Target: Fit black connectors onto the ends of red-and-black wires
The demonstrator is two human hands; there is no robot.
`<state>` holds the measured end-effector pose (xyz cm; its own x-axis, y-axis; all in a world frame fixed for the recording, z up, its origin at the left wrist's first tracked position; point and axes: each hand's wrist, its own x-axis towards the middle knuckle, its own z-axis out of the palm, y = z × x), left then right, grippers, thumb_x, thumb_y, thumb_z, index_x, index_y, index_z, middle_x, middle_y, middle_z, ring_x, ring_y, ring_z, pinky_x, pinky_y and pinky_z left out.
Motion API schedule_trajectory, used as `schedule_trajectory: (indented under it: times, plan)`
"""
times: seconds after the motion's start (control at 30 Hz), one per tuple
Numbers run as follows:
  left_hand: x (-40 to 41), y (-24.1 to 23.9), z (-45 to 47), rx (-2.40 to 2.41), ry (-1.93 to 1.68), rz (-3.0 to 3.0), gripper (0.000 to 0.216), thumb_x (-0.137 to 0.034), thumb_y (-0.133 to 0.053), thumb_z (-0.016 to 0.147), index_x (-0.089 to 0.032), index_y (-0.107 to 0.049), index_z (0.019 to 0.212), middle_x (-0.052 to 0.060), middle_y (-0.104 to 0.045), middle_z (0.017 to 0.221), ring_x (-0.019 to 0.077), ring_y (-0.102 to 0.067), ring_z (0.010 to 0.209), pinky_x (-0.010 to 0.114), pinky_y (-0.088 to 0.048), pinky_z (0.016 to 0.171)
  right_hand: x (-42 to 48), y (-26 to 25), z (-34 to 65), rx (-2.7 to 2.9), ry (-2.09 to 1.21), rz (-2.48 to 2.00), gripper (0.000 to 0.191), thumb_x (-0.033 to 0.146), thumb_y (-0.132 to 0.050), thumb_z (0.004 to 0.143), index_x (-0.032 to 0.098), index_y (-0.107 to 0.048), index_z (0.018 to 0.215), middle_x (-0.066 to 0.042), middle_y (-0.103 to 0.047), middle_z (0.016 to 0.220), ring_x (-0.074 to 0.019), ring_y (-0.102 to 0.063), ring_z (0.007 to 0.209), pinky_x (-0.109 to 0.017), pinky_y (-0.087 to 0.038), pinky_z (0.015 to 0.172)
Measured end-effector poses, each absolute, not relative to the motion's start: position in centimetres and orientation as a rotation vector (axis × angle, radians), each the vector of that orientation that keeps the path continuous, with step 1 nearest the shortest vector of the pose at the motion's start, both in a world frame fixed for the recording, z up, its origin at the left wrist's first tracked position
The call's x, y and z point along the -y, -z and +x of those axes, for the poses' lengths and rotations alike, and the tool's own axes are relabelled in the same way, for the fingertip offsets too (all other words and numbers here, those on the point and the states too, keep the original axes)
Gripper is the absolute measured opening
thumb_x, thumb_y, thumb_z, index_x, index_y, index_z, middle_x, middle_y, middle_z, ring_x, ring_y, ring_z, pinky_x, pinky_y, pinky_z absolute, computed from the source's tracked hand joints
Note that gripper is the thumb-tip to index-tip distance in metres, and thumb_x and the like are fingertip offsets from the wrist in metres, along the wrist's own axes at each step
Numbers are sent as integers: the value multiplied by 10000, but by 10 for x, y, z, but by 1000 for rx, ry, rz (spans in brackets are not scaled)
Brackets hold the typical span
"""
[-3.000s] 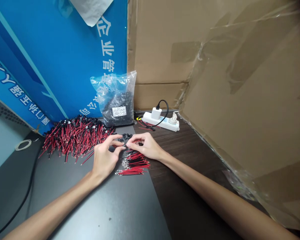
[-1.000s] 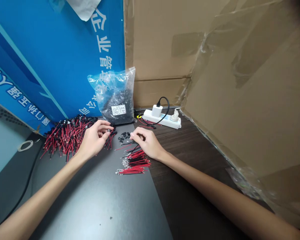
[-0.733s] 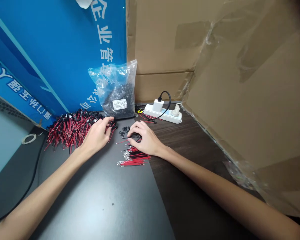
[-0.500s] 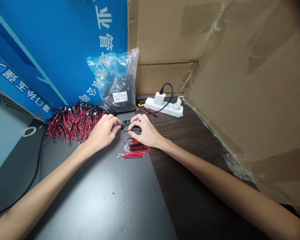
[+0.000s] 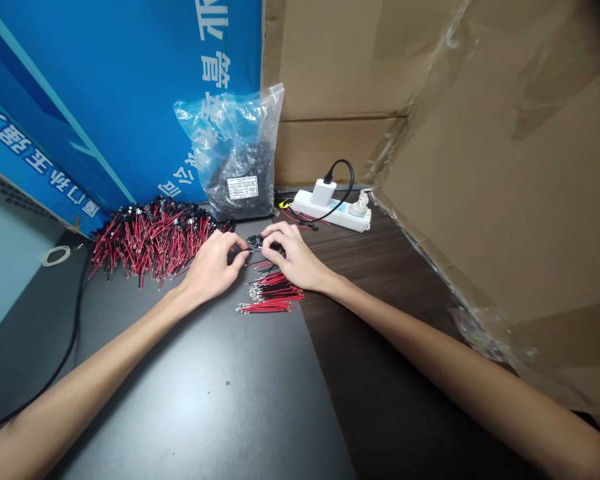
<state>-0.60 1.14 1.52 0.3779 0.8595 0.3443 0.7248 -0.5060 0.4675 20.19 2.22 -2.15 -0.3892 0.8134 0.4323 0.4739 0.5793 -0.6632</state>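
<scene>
My left hand (image 5: 216,264) is closed in a pinch, its fingertips around something too small to make out. Facing it, my right hand (image 5: 298,257) pinches a thin dark wire (image 5: 257,251) that spans the narrow gap between the two hands. Small black connector housings (image 5: 255,240) lie just behind the fingertips. Below my right hand is a bunch of red and black wires (image 5: 277,288) with silvery crimped ends pointing left. Nearer to me, a separate row of mostly red wires (image 5: 267,307) lies on the grey mat.
A large heap of red and black wire leads (image 5: 147,243) lies left of my left hand. Behind stands a clear bag of black parts (image 5: 245,190). A white power strip (image 5: 347,217) with plugs is at the back right. Cardboard (image 5: 480,220) walls the right side.
My two hands have drawn slightly together and the wire now bridges their fingertips. The whole view has shifted a little; the wire piles lie as before.
</scene>
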Motion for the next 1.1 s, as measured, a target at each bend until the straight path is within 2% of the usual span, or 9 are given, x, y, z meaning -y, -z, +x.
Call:
schedule_trajectory:
  times: [0.13, 0.2, 0.37, 0.5, 0.53, 0.7, 1.1]
  plan:
    - [-3, -15, 1, -1385, -986, 2266, 44, -200, -610, 780, -195, -649, 761, 32, -737, 820, 184, -616, 695, 337, -491, 706, -22, 17, 203, 1963, -673, -1028, 141, 271, -501, 997, 215, -550, 877, -42, -640, 935, -208, -557, 901, -408, -416, 919]
    - [2, -13, 4, -1358, -1077, 2197, 30, -187, -603, 745, -189, -630, 731, 32, -748, 822, 162, -618, 650, 310, -493, 657, -22, 15, 202, 1914, -710, -1016, 119, 269, -506, 992, 211, -556, 900, -31, -643, 909, -188, -563, 838, -378, -423, 876]
    - [4, -10, 4, -1305, -1199, 2137, 41, -203, -618, 736, -189, -618, 775, 26, -726, 775, 142, -608, 624, 288, -495, 629, -21, 14, 201, 1873, -727, -934, 116, 237, -519, 983, 206, -630, 996, -48, -656, 949, -188, -584, 866, -352, -456, 841]
    - [-1, -9, 1, -1269, -1195, 2041, 278, -256, -659, 780, -187, -684, 1048, 31, -729, 836, 154, -642, 701, 294, -510, 667, -21, 16, 201, 1876, -689, -915, 156, 258, -520, 993, 205, -654, 936, -47, -648, 924, -193, -590, 863, -354, -463, 829]
    - [-2, -9, 1, -1268, -1197, 2045, 283, -266, -664, 794, -189, -700, 1065, 33, -727, 843, 154, -635, 701, 297, -505, 667, -21, 16, 201, 1869, -684, -916, 155, 257, -520, 993, 204, -653, 934, -47, -647, 923, -191, -591, 855, -351, -464, 820]
    - [-2, -10, 0, -1282, -1183, 2085, 130, -320, -709, 818, -211, -761, 867, 25, -714, 792, 150, -591, 654, 301, -478, 646, -20, 16, 200, 1892, -636, -913, 149, 223, -515, 987, 207, -662, 973, -53, -655, 941, -192, -600, 846, -351, -471, 809]
    - [-4, -6, 0, -1324, -1211, 1839, 202, -342, -829, 703, -204, -757, 832, 22, -766, 792, 177, -690, 706, 318, -574, 718, -16, 11, 199, 1977, -615, -880, 173, 225, -525, 993, 198, -660, 889, -58, -658, 920, -193, -601, 840, -354, -469, 804]
